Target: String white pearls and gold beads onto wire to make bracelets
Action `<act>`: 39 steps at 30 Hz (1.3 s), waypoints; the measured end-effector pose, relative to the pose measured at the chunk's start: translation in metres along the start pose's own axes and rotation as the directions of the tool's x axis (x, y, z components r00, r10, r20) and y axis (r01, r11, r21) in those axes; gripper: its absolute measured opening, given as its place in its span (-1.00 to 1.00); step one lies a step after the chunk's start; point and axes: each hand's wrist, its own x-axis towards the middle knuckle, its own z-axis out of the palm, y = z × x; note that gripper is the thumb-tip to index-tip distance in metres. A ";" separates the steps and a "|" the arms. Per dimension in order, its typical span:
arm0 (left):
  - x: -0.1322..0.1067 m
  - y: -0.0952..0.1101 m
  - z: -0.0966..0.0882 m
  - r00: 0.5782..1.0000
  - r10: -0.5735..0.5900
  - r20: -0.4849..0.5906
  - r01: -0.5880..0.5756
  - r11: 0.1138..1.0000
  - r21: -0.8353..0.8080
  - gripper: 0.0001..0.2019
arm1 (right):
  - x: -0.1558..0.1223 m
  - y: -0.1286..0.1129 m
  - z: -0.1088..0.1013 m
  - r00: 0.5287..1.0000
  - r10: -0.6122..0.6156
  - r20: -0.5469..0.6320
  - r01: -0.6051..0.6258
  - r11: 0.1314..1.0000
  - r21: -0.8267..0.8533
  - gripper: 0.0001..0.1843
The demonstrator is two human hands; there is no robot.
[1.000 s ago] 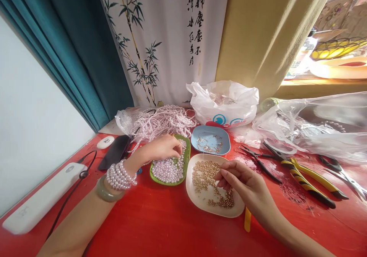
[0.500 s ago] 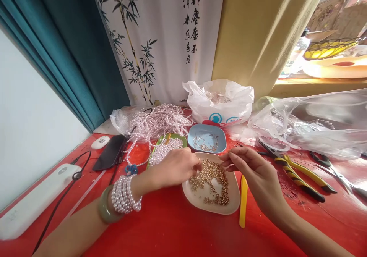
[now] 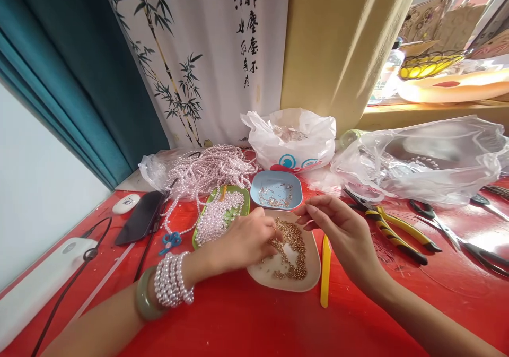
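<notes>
My left hand (image 3: 254, 240), with pearl bracelets (image 3: 174, 280) and a jade bangle (image 3: 147, 295) on its wrist, reaches over the left side of a cream tray (image 3: 278, 284). Its fingers are curled together, tips down at the small gold beads (image 3: 295, 240) in the tray. What they pinch, if anything, is hidden. Above the tray's far right corner, my right hand (image 3: 338, 227) has thumb and forefinger pressed together. Whatever is between them is too small to name. A green tray (image 3: 195, 239) of pale pearl beads (image 3: 217, 221) lies partly behind my left hand.
Behind stand a blue tray (image 3: 296, 200) with small metal pieces, strung pearls (image 3: 210, 171) and a white plastic bag (image 3: 294, 139). Right of the cream tray lie a yellow stick (image 3: 325, 277), pliers (image 3: 397, 235) and scissors (image 3: 441, 227). A phone (image 3: 140, 219) and power strip (image 3: 47, 285) lie left.
The camera view has turned a little to the right. My left hand has moved lower and farther in over the gold beads. My right hand keeps its pinch near the tray's far right corner.
</notes>
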 end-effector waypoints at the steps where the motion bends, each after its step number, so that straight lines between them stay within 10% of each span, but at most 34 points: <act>1: 0.000 0.001 0.001 1.000 0.004 0.005 -0.004 1.000 0.001 -0.84 | 0.000 0.000 0.000 1.000 0.004 0.001 -0.004 1.000 0.001 -0.87; 39: 0.001 -0.006 0.001 0.999 -0.033 0.026 0.033 0.999 -0.017 -0.89 | -0.004 0.013 0.004 0.995 0.067 0.079 -0.067 0.998 0.001 -0.85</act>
